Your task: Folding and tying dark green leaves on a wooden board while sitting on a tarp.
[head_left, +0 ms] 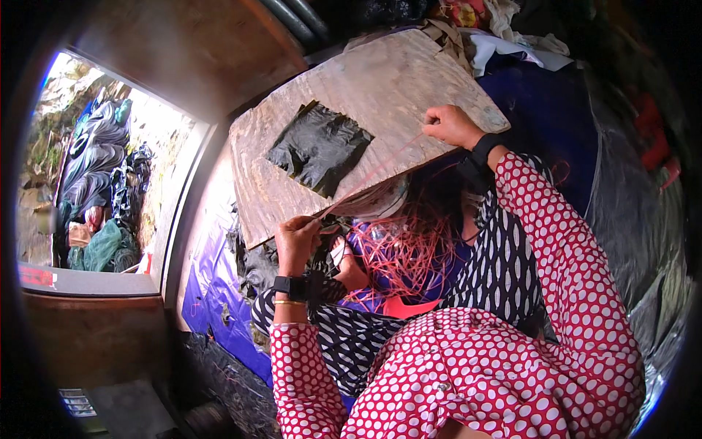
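Observation:
A thin pinkish-red strip point(376, 173) runs slantwise between my two hands, just over the near edge of a wooden board point(395, 80). My left hand point(295, 243) is closed on its lower left end, by the board's near left edge. Over the board's right part, my right hand point(452, 126) pinches the other end with curled fingers. On the board, left of the strip, lies a flat, wrinkled piece of black plastic point(320, 148). Below the board a tangled heap of similar red strips point(409, 252) spreads in front of my lap.
Blue sheeting point(219, 293) covers the ground around me, with dark plastic point(636, 219) at the right. A doorway at the left opens on bundled netting point(95, 175). Crumpled cloth and paper point(512, 47) lie behind the board. My bare foot point(349, 271) is beside the strips.

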`<state>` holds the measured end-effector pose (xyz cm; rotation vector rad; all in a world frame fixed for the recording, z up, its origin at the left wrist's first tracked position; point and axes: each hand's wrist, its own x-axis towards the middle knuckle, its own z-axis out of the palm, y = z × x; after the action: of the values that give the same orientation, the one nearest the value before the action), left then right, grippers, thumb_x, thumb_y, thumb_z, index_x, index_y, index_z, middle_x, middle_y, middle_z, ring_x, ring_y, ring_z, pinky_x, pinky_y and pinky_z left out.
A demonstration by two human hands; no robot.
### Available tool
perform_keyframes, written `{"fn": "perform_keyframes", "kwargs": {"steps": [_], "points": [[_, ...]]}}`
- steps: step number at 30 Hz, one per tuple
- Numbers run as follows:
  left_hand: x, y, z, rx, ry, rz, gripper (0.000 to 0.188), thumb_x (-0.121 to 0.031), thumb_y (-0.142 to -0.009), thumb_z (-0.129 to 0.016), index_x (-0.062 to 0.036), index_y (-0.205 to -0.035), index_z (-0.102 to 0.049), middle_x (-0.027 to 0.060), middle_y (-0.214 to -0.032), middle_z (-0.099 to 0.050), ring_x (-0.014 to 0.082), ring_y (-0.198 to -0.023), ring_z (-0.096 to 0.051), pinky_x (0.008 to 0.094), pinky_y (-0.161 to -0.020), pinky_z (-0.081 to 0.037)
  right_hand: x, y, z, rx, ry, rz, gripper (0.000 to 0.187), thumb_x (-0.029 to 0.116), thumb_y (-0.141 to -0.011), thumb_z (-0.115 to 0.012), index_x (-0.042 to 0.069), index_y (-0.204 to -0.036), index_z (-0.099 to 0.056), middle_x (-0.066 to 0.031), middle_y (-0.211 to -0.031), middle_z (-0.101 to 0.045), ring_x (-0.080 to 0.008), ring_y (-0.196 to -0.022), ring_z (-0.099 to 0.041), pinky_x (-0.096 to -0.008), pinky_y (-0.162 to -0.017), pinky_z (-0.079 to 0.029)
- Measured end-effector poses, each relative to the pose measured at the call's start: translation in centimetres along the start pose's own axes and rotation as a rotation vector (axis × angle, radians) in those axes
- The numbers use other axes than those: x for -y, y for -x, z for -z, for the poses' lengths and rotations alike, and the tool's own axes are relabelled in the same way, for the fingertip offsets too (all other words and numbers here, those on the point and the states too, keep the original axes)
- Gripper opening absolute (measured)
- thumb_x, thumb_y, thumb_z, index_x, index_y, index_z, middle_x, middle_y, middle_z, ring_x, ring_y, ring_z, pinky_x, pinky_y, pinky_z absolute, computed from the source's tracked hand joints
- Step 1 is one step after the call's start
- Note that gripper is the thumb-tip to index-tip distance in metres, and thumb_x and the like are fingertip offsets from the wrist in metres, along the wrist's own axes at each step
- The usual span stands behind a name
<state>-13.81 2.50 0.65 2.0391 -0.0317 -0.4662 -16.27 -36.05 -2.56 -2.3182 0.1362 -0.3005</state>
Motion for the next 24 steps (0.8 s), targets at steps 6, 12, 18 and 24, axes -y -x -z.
{"fn": "perform_keyframes", "kwargs": {"steps": [6, 12, 18, 24], "points": [[1.3, -1.8, -0.3, -0.096, -0.039, 0.131, 0.018, -0.017, -0.079, -0.067, 0.0008, -0.077, -0.065, 0.0031, -0.06, -0.06, 0.0091, -0.044, -0.055, 0.0218, -0.038, -0.04, -1.0, -2.7, -1.7, 0.031, 0.142, -0.037, 0.024, 0.022, -0.067, -0.072, 0.002, -0.071, -0.059, -0.0139, -0.062, -0.059, -0.0252, -0.058, -0.058, -0.0352, -0.057, -0.045], [0.8, -2.9, 0.1, -0.118, -0.113, 0.207, 0.018, -0.014, -0.073, -0.068, 0.0035, -0.069, -0.064, 0.006, -0.057, -0.06, 0.0117, -0.043, -0.055, 0.0245, -0.04, -0.042, -0.1, -6.1, -3.1, 0.062, 0.284, -0.013, 0.02, 0.019, -0.064, -0.069, 0.002, -0.07, -0.06, -0.0187, -0.069, -0.06, -0.0338, -0.068, -0.06, -0.0396, -0.063, -0.046], [0.2, -4.1, 1.1, -0.043, -0.113, 0.238, 0.018, -0.013, -0.072, -0.067, 0.0051, -0.069, -0.065, 0.0068, -0.056, -0.06, 0.0113, -0.043, -0.054, 0.0242, -0.04, -0.042, -0.5, -8.5, -3.4, 0.098, 0.15, -0.042, 0.018, 0.017, -0.064, -0.068, 0.002, -0.069, -0.061, -0.0181, -0.069, -0.061, -0.0318, -0.067, -0.06, -0.0382, -0.062, -0.046], [-0.1, -5.7, 2.2, -0.021, -0.087, 0.264, 0.017, -0.012, -0.073, -0.065, 0.0047, -0.069, -0.065, 0.0058, -0.053, -0.058, 0.0106, -0.042, -0.053, 0.0236, -0.039, -0.04, -0.5, -10.5, -4.3, 0.061, 0.096, -0.014, 0.019, 0.019, -0.066, -0.069, 0.002, -0.069, -0.061, -0.0167, -0.067, -0.062, -0.031, -0.065, -0.061, -0.0368, -0.061, -0.046]]}}
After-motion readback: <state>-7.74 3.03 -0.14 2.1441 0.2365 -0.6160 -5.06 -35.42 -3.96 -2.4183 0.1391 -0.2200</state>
